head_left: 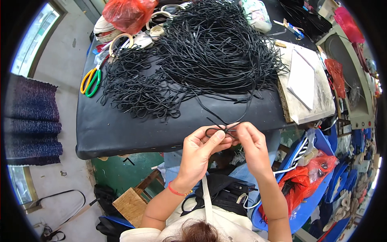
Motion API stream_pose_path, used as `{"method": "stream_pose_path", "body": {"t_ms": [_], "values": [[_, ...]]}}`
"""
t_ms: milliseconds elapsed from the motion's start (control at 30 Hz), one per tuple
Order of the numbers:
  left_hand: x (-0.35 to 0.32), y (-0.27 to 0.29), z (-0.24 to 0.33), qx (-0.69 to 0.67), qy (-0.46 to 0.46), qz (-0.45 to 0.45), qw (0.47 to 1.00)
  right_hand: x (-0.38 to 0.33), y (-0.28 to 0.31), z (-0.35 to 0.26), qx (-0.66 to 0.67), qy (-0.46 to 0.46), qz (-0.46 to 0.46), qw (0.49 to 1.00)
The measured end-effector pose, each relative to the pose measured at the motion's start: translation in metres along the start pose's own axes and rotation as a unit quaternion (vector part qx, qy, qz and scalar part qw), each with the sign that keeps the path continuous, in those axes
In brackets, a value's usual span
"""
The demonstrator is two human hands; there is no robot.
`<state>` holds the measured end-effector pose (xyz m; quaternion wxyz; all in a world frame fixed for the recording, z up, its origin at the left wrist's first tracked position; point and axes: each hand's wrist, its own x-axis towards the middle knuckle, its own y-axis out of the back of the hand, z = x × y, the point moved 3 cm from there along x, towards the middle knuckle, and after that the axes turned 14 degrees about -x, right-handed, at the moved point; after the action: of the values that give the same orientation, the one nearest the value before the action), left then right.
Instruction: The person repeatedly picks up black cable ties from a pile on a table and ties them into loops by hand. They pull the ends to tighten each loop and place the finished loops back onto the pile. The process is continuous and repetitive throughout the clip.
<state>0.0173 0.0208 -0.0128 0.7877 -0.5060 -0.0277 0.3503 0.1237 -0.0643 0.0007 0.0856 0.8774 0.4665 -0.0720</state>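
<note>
Just beyond the table's near edge, a thin black cord [213,130] is looped into a small bow-like shape between my hands. My left hand [201,146] pinches it, the thumb pressed over the loop's crossing. Close beside it, my right hand [252,141] has its fingertips together on the cord's right side; parts of the cord are hidden there. One strand runs from my fingers back toward a large heap of black cords [217,52] on the table. Left of that heap lies a smaller pile of looped black cords [141,90].
A black-covered table [121,135] spans the front. On its left lie scissors [92,80] with yellow and green handles, tape rolls [121,42] and a red plastic bag [129,14]. A pale board [298,109] lies right. A blue tub [298,220] holding red bags stands lower right.
</note>
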Motion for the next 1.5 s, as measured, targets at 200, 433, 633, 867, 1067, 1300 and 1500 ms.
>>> {"method": "stream_pose_path", "body": {"t_ms": [200,433,633,867,1067,1300,1500], "values": [[-0.003,-0.004,0.005,0.153,0.031,-0.043,0.987,0.001,0.000,-0.002,-0.114,0.099,0.114,0.982],[-0.003,0.005,-0.006,0.222,0.033,-0.039,0.974,0.005,0.004,0.005,-0.177,0.067,0.111,0.976],[-0.001,0.006,-0.002,0.062,0.048,-0.019,0.997,0.007,0.011,0.006,0.060,-0.057,0.032,0.996],[-0.002,0.007,0.002,0.224,-0.091,-0.028,0.970,-0.001,-0.005,-0.008,-0.081,-0.022,0.012,0.996],[-0.002,0.027,0.011,0.120,0.071,0.018,0.990,-0.003,-0.023,-0.019,-0.322,0.183,0.097,0.924],[-0.006,0.023,0.034,0.169,0.013,0.004,0.986,0.007,-0.020,-0.007,-0.096,0.015,-0.044,0.994],[-0.003,0.018,0.058,0.321,-0.096,0.047,0.941,0.017,-0.018,-0.011,-0.215,0.095,0.034,0.971]]}}
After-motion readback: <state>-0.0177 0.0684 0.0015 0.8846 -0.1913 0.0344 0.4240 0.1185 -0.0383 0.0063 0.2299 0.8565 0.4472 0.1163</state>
